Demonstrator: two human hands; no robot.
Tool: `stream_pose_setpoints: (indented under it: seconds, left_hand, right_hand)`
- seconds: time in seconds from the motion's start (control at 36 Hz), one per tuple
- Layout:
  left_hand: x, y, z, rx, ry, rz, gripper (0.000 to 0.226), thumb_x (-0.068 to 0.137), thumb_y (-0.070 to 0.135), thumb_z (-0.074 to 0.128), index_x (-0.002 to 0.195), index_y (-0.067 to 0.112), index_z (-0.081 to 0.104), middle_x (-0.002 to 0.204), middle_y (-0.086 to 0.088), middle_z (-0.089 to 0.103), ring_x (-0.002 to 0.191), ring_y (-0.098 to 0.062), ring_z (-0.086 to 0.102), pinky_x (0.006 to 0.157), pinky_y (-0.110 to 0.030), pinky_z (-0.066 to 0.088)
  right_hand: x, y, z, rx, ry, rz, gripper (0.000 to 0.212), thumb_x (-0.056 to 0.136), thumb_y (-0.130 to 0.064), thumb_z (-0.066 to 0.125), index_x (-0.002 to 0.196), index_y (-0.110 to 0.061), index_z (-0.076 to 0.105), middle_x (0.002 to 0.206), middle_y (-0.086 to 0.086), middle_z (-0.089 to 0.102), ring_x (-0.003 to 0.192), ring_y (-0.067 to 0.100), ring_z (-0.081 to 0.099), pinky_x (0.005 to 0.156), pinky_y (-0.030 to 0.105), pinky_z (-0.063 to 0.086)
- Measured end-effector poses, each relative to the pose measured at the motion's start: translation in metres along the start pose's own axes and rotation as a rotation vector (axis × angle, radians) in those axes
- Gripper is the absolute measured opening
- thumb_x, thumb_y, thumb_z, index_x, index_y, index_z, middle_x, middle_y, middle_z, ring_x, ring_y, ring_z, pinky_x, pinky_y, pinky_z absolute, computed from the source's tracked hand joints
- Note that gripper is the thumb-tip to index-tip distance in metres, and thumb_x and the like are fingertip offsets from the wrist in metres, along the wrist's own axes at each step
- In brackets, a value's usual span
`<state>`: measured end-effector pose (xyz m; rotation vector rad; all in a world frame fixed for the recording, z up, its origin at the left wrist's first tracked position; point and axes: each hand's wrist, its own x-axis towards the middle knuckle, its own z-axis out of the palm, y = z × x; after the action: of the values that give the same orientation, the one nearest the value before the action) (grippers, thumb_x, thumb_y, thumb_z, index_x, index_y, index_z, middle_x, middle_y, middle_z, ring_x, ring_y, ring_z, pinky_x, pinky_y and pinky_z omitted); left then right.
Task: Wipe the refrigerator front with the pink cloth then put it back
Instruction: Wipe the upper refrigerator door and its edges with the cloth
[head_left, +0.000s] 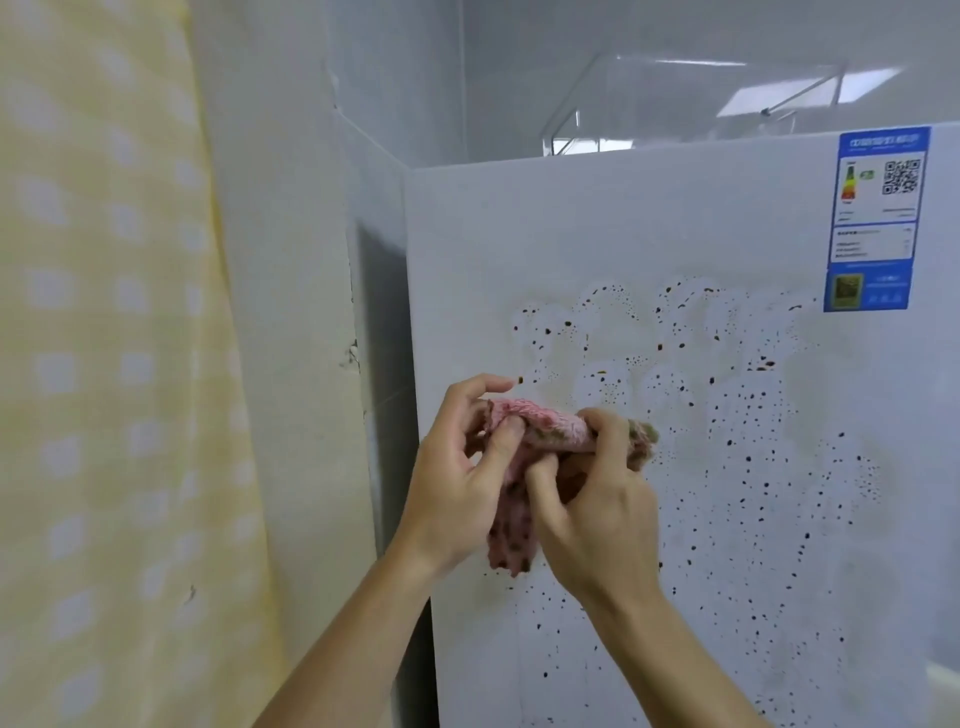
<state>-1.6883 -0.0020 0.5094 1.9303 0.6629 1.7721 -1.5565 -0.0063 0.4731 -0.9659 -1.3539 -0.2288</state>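
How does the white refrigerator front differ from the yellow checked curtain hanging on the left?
The white refrigerator front is a flat, hard panel, while the yellow checked curtain is draped fabric. The refrigerator front is plain white but spattered with dark specks; the curtain carries a regular pattern of white squares and shows no such specks. Both stand upright.

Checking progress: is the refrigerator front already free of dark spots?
No: dark spots cover the refrigerator front beside the pink cloth both hands hold.

Pink cloth (540, 431): fuzzy terry, dirt-flecked. Refrigerator front (675, 218): smooth matt white, spattered with dark specks. Label (878, 218): glossy blue paper; curtain (104, 364): soft yellow woven fabric.
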Motion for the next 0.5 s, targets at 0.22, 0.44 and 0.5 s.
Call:
stream_pose_setpoints:
  seconds: [0.22, 0.44, 0.5]
  left_hand:
    - [0.037, -0.017, -0.051, 0.402, 0.155, 0.294, 0.035, 0.102, 0.034, 0.048, 0.123, 0.014, 0.067, 0.127, 0.002, 0.066, 0.127, -0.019, 0.058, 0.108, -0.036, 0.045]
    - [0.105, -0.051, -0.119, 1.032, 0.486, 0.326, 0.052, 0.104, 0.023, 0.041, 0.156, 0.018, 0.042, 0.169, -0.007, 0.030, 0.157, -0.030, 0.023, 0.128, -0.041, 0.014]
    - [0.116, -0.056, -0.126, 1.051, 0.458, 0.288, 0.057, 0.106, 0.030, 0.035, 0.162, 0.019, 0.031, 0.172, -0.003, 0.023, 0.159, -0.026, 0.017, 0.129, -0.047, 0.014]
  right_hand:
    - [0.041, -0.018, 0.016, -0.120, 0.107, -0.224, 0.022, 0.093, -0.021, 0.059, 0.114, -0.016, 0.054, 0.052, -0.008, 0.056, 0.040, 0.019, 0.052, 0.046, 0.024, 0.028]
    - [0.083, -0.048, 0.055, -0.167, 0.164, -0.356, 0.048, 0.090, -0.008, 0.068, 0.135, -0.011, 0.052, 0.071, -0.001, 0.068, 0.065, 0.026, 0.065, 0.062, 0.034, 0.037]
    - [0.090, -0.047, 0.070, -0.115, 0.157, -0.357, 0.058, 0.091, -0.007, 0.071, 0.139, -0.013, 0.041, 0.080, 0.002, 0.070, 0.075, 0.028, 0.066, 0.073, 0.037, 0.041]
